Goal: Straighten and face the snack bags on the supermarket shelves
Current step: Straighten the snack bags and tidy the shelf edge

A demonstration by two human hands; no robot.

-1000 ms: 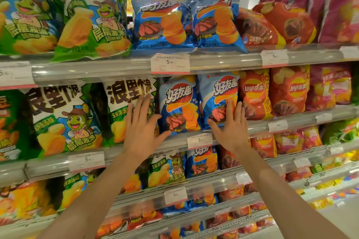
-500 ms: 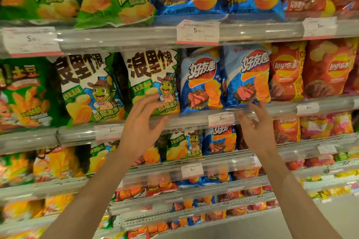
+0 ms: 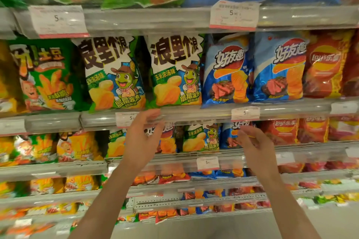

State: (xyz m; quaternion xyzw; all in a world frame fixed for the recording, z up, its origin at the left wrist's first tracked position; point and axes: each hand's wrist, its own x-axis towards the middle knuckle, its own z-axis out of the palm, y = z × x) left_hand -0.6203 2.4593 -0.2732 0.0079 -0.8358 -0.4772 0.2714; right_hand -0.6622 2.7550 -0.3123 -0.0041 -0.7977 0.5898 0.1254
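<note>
Both hands, left hand (image 3: 142,137) and right hand (image 3: 254,145), hover loosely open, empty, below the snack bags (image 3: 174,72).

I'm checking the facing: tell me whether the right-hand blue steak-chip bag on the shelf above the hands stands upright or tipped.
Upright. The blue steak-chip bag stands on its bottom edge, front outward, logo level, beside its twin.

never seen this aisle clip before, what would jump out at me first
Two bare hands reach up in the foreground: the left hand with fingertips at the shelf rail, the right hand lower, fingers loosely curled, holding nothing. Just above them stand two white-and-green frog bags side by side, with two blue steak-picture bags to their right, all facing front.
</note>
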